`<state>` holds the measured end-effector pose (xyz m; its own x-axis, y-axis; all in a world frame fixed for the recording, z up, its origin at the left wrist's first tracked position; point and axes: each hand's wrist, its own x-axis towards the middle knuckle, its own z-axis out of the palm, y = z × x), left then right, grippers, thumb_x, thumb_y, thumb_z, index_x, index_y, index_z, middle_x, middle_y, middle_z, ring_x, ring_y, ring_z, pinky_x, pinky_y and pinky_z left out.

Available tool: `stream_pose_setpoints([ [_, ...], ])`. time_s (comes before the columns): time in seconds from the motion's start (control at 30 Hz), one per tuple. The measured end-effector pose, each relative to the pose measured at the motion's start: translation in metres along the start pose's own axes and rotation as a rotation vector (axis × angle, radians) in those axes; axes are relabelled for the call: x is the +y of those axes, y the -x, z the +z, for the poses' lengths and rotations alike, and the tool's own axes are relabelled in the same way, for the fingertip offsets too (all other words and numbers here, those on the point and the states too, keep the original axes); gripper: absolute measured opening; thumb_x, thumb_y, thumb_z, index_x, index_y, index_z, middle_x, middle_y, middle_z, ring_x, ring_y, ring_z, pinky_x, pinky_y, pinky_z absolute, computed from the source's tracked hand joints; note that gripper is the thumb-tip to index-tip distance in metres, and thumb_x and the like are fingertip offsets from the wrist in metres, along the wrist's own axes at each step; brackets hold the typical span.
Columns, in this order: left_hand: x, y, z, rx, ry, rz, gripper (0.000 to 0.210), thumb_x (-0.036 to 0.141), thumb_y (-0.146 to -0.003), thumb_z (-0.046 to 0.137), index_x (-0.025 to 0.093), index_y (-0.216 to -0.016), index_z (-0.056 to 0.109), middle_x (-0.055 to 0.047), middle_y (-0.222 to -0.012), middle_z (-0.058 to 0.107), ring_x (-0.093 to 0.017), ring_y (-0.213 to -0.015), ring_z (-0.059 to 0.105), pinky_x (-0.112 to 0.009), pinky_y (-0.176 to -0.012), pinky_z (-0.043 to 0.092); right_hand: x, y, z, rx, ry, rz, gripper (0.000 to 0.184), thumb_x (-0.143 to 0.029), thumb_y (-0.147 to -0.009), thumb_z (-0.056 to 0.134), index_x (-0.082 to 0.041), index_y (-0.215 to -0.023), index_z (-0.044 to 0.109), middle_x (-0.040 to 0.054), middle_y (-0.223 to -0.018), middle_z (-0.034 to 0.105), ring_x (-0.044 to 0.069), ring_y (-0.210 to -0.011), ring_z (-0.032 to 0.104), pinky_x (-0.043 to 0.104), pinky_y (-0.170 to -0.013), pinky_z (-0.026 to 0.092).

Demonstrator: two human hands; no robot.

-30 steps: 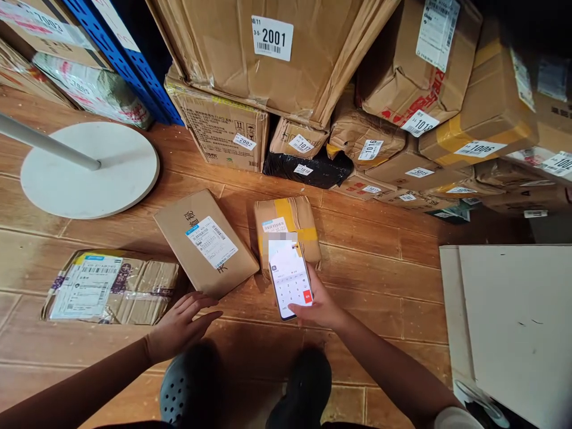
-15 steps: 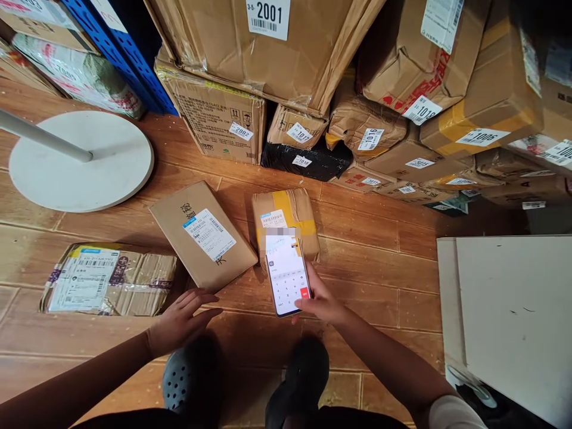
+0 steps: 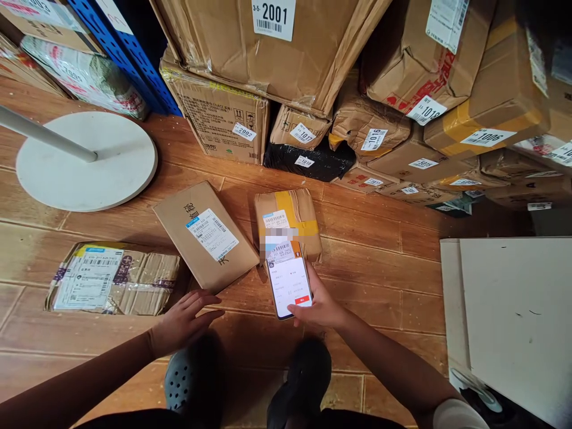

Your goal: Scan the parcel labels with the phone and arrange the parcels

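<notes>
My right hand (image 3: 322, 301) grips a smartphone (image 3: 289, 287), its thumb low on the lit screen, which has a red button. Beyond the phone lies a small cardboard box (image 3: 306, 208) with yellow tape and a white label, partly covered by the phone. My left hand (image 3: 185, 319) hangs empty with fingers stretched and apart, near the lower edge of a flat cardboard box (image 3: 179, 214) that bears a shipping label. I cannot tell whether the fingers touch that box. Farther left, a crumpled, taped parcel (image 3: 149, 283) with a large label rests on the wooden floor.
Numbered boxes are stacked along the back and right, among them a large carton (image 3: 214, 42) and a black-wrapped parcel (image 3: 286, 161). A round white stand base (image 3: 84, 179) is at left, near a blue shelf post (image 3: 129, 53). A white cabinet (image 3: 513, 310) stands at right.
On the phone screen, the number keypad has given way to a form page with a red button, and the thumb has shifted slightly left. The view has shifted a little; the left hand keeps its pose.
</notes>
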<state>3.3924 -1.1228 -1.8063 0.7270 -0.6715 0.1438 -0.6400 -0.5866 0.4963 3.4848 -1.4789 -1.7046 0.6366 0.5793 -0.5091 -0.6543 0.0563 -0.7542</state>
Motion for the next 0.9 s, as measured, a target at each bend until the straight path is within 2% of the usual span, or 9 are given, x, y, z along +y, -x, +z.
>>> stream_pose_setpoints([
  [0.33,0.002,-0.001,-0.003,0.008,-0.003,0.018,0.033,0.011,-0.091,0.056,0.025,-0.119,0.066,-0.009,-0.12,0.061,-0.025,-0.112,0.055,-0.043,-0.099,0.047,-0.003,-0.001,0.003,-0.04,-0.024,-0.003,0.085,-0.026,-0.079,0.082,-0.035,-0.141,0.023,0.0137,-0.133,0.058,0.03,-0.098,0.074,0.022,-0.049,0.057],
  [0.67,0.003,-0.003,-0.001,0.01,0.008,0.023,0.033,0.01,-0.09,0.056,0.025,-0.118,0.067,-0.009,-0.12,0.062,-0.025,-0.114,0.055,-0.043,-0.101,0.047,-0.005,0.001,0.004,-0.055,-0.046,-0.005,0.092,-0.025,-0.078,0.082,-0.035,-0.143,0.018,0.015,-0.133,0.06,0.034,-0.105,0.072,0.021,-0.049,0.056],
  [0.8,0.002,-0.002,0.001,0.001,0.017,0.012,0.033,0.012,-0.09,0.057,0.027,-0.118,0.067,-0.008,-0.12,0.062,-0.024,-0.112,0.057,-0.042,-0.101,0.047,-0.004,0.006,-0.001,-0.113,-0.055,-0.026,0.096,-0.023,-0.078,0.081,-0.037,-0.147,0.016,0.0139,-0.138,0.055,0.032,-0.106,0.071,0.027,-0.056,0.06],
  [0.9,0.0,-0.001,0.003,-0.003,0.026,-0.003,0.035,0.012,-0.09,0.057,0.028,-0.12,0.066,-0.009,-0.122,0.06,-0.025,-0.114,0.056,-0.042,-0.099,0.048,-0.006,0.01,-0.002,-0.151,-0.091,-0.016,0.086,-0.025,-0.085,0.074,-0.037,-0.148,0.017,0.0123,-0.139,0.055,0.032,-0.11,0.068,0.031,-0.061,0.062],
])
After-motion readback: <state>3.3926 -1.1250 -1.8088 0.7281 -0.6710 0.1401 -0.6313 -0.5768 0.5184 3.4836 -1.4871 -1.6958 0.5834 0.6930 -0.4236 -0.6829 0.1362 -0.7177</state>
